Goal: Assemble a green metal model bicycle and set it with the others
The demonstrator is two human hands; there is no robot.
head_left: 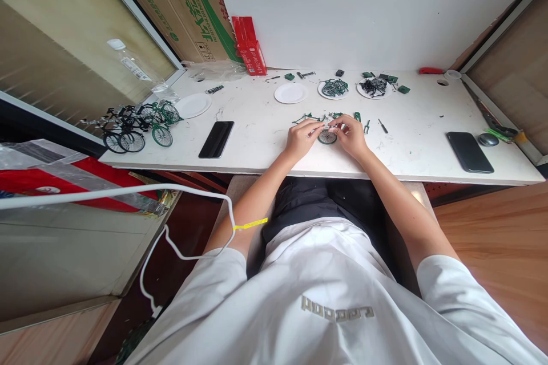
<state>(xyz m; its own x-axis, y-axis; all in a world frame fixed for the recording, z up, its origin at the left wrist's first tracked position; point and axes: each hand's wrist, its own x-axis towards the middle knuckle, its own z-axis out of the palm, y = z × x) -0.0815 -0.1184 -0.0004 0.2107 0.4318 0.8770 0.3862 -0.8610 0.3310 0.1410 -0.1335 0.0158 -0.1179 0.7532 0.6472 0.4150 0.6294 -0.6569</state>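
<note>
My left hand (300, 138) and my right hand (351, 136) meet over the table near its front edge. Fingertips of both are pinched together on a small model bicycle part, mostly hidden by the fingers. Just below them shows a dark spoked toy wheel (327, 137); whether it is joined to the held part I cannot tell. Beyond the fingers lies a green toy bicycle frame (309, 118). Right of my right hand are a green piece (357, 116), a small green fork-like part (367, 126) and a thin dark tool (382, 126).
Assembled toy bicycles (137, 125) stand at the left end. One white plate (291, 93) is bare; two others hold green parts (334, 88) and black parts (374, 87). Phones lie left (216, 140) and right (470, 151). A white cable (171, 187) crosses near my left arm.
</note>
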